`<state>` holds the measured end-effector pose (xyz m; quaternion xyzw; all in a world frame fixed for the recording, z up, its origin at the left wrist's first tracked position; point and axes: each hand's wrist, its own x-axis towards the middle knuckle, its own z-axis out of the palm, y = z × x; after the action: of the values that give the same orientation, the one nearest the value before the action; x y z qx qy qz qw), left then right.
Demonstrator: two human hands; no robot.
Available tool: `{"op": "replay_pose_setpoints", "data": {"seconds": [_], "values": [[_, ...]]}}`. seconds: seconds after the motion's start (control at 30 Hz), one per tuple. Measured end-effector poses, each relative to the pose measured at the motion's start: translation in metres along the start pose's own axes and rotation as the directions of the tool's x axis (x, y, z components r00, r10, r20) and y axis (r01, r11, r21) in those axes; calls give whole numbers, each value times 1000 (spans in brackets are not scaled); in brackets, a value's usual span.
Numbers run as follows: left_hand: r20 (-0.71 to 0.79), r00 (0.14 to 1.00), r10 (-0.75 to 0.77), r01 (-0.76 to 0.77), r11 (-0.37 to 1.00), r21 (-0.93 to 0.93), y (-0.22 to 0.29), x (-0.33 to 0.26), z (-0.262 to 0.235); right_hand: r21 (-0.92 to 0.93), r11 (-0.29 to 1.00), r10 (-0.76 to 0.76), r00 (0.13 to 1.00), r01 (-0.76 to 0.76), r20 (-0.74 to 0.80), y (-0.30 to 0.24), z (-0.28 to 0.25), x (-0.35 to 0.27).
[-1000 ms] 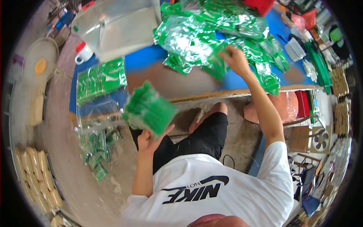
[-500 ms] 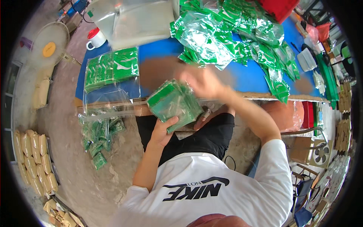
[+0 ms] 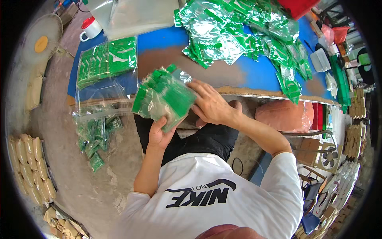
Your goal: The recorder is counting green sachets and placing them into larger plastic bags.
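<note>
A stack of green-and-clear plastic packets (image 3: 165,97) is held over my lap, in front of the table's near edge. My left hand (image 3: 160,135) grips its lower edge, thumb on top and the other fingers hidden underneath. Against the right side of the stack, my right hand (image 3: 211,104) has its fingers curled at the packets' edges. The stack's upper edges are uneven and slightly blurred. Left of it, a large clear bag (image 3: 105,93) filled with a neat row of green packets (image 3: 107,61) lies on the table, its mouth hanging over the edge.
A heap of loose green packets (image 3: 223,36) covers the table's far middle and right. Clear plastic sheets (image 3: 139,18) and a white mug (image 3: 91,30) lie at the back left. More packets (image 3: 95,139) hang or lie below the left edge. A fan (image 3: 41,44) stands left.
The stack has turned and tilted in my left hand, with its edges more spread. My right hand, blurred before, has come down against its right side. The whole view has shifted slightly.
</note>
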<state>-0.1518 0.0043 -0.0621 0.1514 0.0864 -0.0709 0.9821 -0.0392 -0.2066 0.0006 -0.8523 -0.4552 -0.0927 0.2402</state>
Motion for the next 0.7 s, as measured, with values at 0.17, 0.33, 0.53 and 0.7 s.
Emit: {"op": "replay_pose_setpoints", "data": {"seconds": [0.17,0.33,0.53,0.7], "values": [[-37,999,40,-35,992,118,7,-3,3,238,950,261,931,-201,-257,89,-22,63],[-50,996,72,-60,975,213,-4,-2,-4,-370,911,183,982,-183,-35,196,-46,129],[-52,994,93,-79,971,227,2,-9,-34,-144,926,284,897,-348,-339,167,-41,133],[231,971,67,-63,998,-26,21,3,9,857,430,709,694,-283,-126,29,-8,72]]}}
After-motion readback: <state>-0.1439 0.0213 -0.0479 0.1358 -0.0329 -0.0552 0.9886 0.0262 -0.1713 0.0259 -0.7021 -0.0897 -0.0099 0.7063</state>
